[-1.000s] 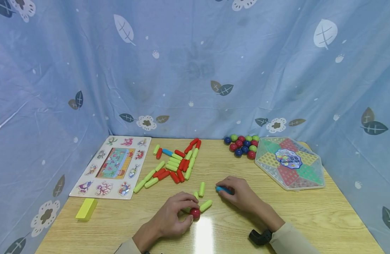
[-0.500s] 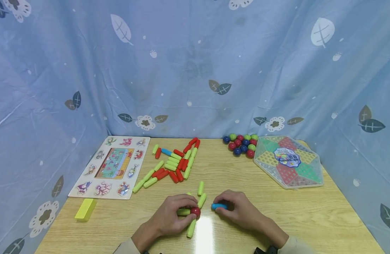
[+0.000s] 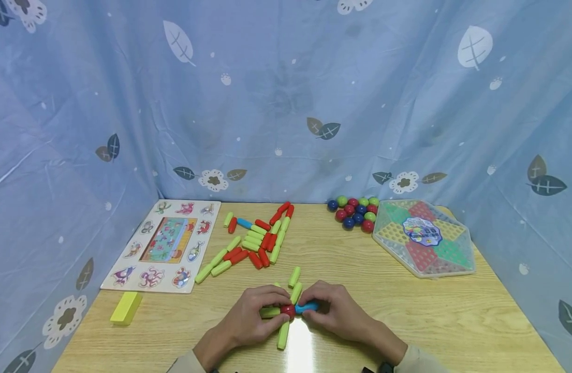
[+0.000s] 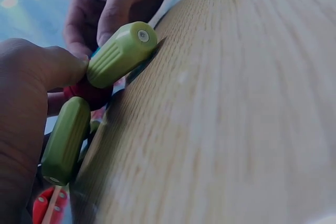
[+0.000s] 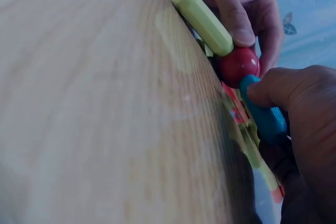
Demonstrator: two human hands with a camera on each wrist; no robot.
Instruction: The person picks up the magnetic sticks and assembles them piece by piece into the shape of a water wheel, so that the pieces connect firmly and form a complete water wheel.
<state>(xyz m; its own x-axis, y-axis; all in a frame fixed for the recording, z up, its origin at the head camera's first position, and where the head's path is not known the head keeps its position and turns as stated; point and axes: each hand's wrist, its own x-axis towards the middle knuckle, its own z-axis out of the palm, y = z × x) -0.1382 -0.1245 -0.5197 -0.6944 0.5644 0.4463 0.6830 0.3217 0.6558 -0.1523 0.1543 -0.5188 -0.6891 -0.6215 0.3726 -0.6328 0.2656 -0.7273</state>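
Note:
Between thumb and fingers, my left hand [image 3: 254, 317] pinches a red ball [image 5: 239, 68] low over the table. Green rods stick out from the ball: one [image 4: 119, 56] toward the front, one [image 4: 67, 140] to the left under the palm, and one [image 3: 296, 293] toward the back. My right hand [image 3: 338, 312] pinches a blue rod [image 5: 266, 116] whose end touches the ball's right side. Whether the rod is fixed to the ball cannot be told. A loose green rod [image 3: 294, 277] lies just behind the ball. Fingers hide part of the left side.
Several red, green and blue rods [image 3: 255, 240] lie at the back middle. Balls [image 3: 358, 213] are clustered beside a hexagonal game board [image 3: 423, 238] at the back right. A picture puzzle board [image 3: 148, 277] and a yellow block [image 3: 126, 308] are on the left.
My right hand has come left and toward me with the blue rod, bringing it to the ball. My left hand has turned the ball, so its green rods point in new directions.

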